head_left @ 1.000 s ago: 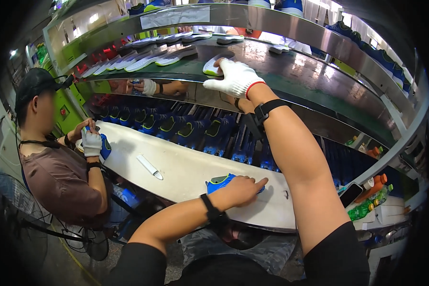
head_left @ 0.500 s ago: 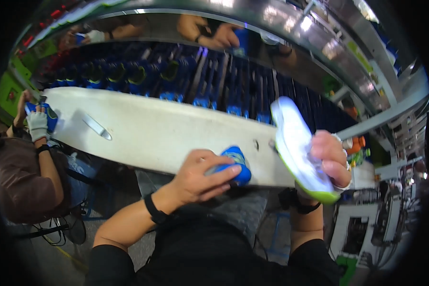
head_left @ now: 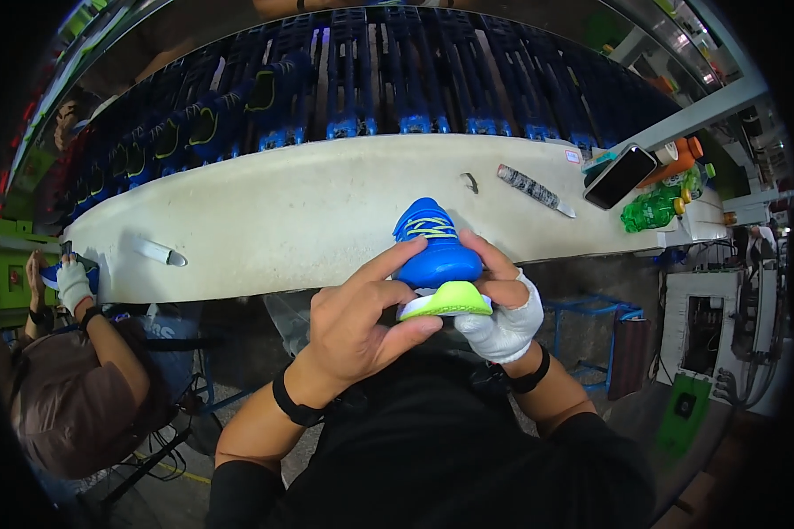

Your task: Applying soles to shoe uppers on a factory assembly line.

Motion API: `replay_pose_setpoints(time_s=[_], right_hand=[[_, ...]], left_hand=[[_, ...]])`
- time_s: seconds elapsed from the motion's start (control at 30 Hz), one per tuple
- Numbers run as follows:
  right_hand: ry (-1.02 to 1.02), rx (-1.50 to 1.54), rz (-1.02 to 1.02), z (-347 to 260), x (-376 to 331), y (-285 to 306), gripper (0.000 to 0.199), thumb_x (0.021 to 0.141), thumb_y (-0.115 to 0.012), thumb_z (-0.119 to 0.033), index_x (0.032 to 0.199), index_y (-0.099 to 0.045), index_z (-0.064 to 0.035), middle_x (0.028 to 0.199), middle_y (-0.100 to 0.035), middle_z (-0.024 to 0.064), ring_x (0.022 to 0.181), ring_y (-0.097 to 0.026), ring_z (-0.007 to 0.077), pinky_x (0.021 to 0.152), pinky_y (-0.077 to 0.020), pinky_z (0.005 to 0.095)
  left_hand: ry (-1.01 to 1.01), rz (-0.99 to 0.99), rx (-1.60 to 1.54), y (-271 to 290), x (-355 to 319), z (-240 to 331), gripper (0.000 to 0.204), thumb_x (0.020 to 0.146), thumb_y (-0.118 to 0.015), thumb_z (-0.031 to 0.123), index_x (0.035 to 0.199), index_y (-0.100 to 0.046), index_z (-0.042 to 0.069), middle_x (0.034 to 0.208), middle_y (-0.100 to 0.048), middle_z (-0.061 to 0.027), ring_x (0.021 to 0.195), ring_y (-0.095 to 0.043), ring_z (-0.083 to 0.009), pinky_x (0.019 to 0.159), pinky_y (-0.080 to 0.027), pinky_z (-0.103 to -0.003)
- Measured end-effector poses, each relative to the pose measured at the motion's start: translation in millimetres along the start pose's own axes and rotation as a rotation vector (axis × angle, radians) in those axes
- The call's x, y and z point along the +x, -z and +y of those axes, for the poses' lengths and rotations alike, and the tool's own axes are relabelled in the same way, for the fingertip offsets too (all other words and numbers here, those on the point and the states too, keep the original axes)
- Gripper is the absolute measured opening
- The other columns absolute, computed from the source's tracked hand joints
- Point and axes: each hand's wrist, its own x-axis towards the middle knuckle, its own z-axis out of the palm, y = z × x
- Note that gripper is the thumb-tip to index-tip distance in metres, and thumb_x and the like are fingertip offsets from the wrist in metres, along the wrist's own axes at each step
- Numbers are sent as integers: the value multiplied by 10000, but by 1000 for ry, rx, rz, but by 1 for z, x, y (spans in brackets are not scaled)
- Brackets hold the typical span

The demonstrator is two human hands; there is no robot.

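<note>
Just over the near edge of the bench, a blue shoe upper [head_left: 434,263] with yellow-green laces is held toe toward me. Right below its toe is a white shoe sole [head_left: 450,302] with a lime-green tip, close against the upper or touching it. My left hand [head_left: 355,319], bare, is closed on the left side of both, index finger along the upper and thumb at the sole. Closed on the right side is my right hand [head_left: 506,319], in a white glove with bare fingertips, its fingers at the upper and sole.
On the white bench [head_left: 309,220] lie a knife with a wrapped handle [head_left: 529,187], a phone [head_left: 621,176], a green bottle [head_left: 651,213] and a metal tool [head_left: 157,251]. Behind runs a slatted conveyor [head_left: 415,75] carrying dark shoes [head_left: 205,123]. A co-worker [head_left: 79,379] handles a shoe at left.
The sole has come from the right, above the bench, in to the upper's toe. The upper, earlier under my left hand at the bench edge, is now between both hands.
</note>
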Motion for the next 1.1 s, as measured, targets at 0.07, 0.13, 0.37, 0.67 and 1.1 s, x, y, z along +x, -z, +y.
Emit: replay_pose_setpoints(time_s=[0.07, 0.13, 0.37, 0.67, 1.1], right_hand=[[32, -57, -22, -1, 3, 3, 367, 945, -909, -265, 1113, -672, -41, 1522, -623, 330, 1138, -788, 380, 924, -640, 412], [64, -115, -48, 0, 3, 6, 386, 930, -922, -255, 1119, -657, -47, 1509, -634, 322, 1140, -788, 394, 918, -650, 421], [71, -188, -92, -2, 5, 7, 445, 893, -949, -212, 1072, -561, -88, 1442, -695, 286, 1194, -777, 398, 932, -654, 432], [54, -91, -68, 18, 6, -7, 430, 831, -985, -132, 957, -580, -67, 1423, -715, 258, 1227, -768, 375, 968, -645, 438], [33, -435, -297, -4, 9, -22, 374, 687, -963, -206, 915, -683, -110, 1489, -696, 160, 780, -766, 324, 676, -607, 398]], left_hand=[[-20, 5, 10, -1, -1, -1, 426, 879, -951, 320, 1002, -662, 32, 1294, -772, -272, 811, -822, -306, 620, -637, -318], [-38, 14, 17, -2, -1, -2, 430, 882, -948, 317, 1001, -651, 30, 1280, -778, -265, 814, -822, -309, 616, -638, -320], [-19, 61, -50, -5, -6, -6, 433, 893, -944, 290, 975, -601, 39, 1241, -796, -250, 850, -832, -315, 665, -657, -330], [23, 63, -39, 5, -8, -7, 445, 903, -938, 247, 991, -554, 41, 1235, -804, -243, 926, -845, -327, 724, -664, -331], [137, -486, 497, 64, 24, 25, 897, 686, -964, 597, 1377, -724, 78, 1381, -729, -185, 1006, -809, -345, 798, -667, -415]])
